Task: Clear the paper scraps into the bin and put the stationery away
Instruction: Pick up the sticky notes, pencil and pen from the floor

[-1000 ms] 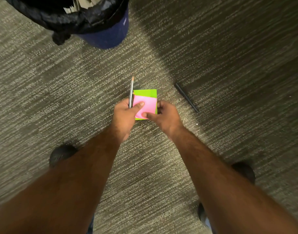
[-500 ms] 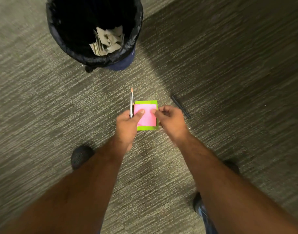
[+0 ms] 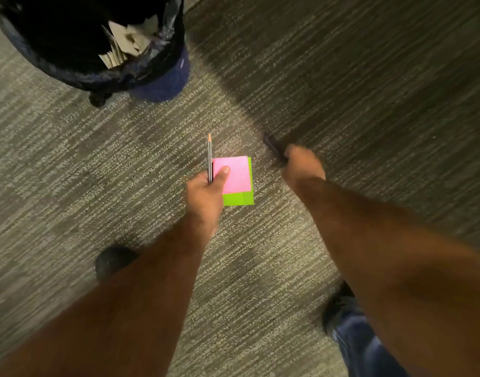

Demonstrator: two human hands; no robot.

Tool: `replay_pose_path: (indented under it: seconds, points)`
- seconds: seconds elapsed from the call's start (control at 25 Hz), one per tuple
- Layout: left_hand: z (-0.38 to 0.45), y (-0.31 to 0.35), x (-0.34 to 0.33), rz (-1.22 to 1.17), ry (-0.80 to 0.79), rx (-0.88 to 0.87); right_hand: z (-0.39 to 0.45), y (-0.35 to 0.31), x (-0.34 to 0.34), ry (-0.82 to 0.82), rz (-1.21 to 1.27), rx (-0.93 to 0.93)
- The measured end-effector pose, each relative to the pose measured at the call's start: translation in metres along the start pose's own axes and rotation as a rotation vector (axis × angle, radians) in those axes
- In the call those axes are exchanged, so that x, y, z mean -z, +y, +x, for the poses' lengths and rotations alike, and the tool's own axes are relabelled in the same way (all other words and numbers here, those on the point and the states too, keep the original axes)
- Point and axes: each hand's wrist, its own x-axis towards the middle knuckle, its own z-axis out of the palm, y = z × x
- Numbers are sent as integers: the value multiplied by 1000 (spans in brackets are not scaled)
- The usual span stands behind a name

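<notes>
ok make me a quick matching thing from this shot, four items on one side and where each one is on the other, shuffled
Items:
1. pencil
2. pink note
3. dark pen
4. paper scraps

Places:
A. inside the bin
B. on the carpet at the right hand
C. upright in the left hand, left of the notes
D. on top of the green note, under the left thumb

Pairs: 1-C, 2-D, 3-B, 4-A
</notes>
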Motion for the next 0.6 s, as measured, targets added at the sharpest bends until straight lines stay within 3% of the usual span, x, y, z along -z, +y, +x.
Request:
replay_pose_path:
  seconds: [0.2, 0.32, 0.44, 0.6]
  points:
    - [6, -8, 8, 61, 16, 46, 5, 3, -17, -128, 104, -61]
    - [-13, 11, 13, 70, 12, 94, -22, 2, 1, -258, 616, -231]
    - [-45, 61, 15, 48, 2, 57, -72, -13, 57, -271, 1057, -172]
    - [-110, 155, 6, 55, -46, -5, -151, -41, 181, -209, 1381, -86]
